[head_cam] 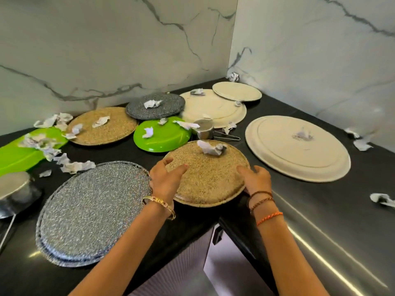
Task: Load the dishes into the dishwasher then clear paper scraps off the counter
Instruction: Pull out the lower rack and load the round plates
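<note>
Your fingers lie relaxed and slightly spread: your left hand (165, 176) rests on the near-left rim of the gold speckled plate (210, 178), while your right hand (255, 179) curls round its right edge, thumb underneath. That plate sits upside down at the black desk's (119, 157) front corner, a crumpled paper scrap (211, 147) on top. Left of it lies a silver glitter plate (92, 212); further left, a green plate (19, 154) under more scraps. To your right rests a large cream plate (299, 148).
</note>
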`<state>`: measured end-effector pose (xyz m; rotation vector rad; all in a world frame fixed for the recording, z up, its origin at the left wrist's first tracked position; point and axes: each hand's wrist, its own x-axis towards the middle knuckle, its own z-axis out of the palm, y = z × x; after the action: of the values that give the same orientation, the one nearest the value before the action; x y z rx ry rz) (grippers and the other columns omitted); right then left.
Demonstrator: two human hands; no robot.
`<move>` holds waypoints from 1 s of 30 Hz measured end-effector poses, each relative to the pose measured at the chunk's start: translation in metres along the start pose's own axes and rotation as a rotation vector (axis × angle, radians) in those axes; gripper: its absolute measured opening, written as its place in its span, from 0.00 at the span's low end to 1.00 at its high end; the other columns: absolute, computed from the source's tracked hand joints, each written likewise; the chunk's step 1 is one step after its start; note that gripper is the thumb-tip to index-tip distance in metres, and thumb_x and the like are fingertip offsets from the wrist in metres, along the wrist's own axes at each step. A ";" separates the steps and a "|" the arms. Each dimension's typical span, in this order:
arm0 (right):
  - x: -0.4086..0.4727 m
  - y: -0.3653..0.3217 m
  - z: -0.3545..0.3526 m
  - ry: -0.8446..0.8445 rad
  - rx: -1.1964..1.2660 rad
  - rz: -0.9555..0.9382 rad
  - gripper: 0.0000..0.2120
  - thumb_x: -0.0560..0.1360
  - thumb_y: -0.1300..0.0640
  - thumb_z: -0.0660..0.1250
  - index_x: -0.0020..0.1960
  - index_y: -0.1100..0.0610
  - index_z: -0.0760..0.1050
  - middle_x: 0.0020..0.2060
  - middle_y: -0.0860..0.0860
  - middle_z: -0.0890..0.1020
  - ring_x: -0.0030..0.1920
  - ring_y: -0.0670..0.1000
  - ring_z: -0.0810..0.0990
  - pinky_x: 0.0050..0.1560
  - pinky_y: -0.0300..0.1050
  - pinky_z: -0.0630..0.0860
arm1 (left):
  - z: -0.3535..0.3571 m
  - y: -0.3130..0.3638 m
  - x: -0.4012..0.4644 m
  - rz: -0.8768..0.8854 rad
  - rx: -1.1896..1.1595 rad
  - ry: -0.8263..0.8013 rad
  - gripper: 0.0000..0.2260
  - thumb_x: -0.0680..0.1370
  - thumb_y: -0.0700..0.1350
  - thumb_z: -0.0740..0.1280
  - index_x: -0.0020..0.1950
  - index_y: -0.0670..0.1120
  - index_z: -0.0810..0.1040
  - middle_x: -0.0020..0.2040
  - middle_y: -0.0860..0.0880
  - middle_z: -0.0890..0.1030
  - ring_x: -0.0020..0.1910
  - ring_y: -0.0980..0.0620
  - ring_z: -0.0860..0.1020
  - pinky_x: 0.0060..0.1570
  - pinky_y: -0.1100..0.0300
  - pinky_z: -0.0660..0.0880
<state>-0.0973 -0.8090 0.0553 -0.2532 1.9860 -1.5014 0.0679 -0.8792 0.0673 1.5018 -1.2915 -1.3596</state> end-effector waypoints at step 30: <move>-0.073 -0.091 0.032 0.228 0.278 -0.774 0.15 0.70 0.60 0.66 0.55 0.64 0.76 0.44 0.52 0.80 0.41 0.46 0.78 0.39 0.30 0.70 | -0.119 0.014 0.052 0.297 0.418 0.237 0.20 0.73 0.43 0.70 0.63 0.40 0.70 0.63 0.40 0.71 0.62 0.41 0.70 0.63 0.49 0.67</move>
<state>-0.0411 -0.8281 0.1610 -0.8308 1.9077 -2.3490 0.1778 -0.9459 0.0894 1.6027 -1.6308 -0.7269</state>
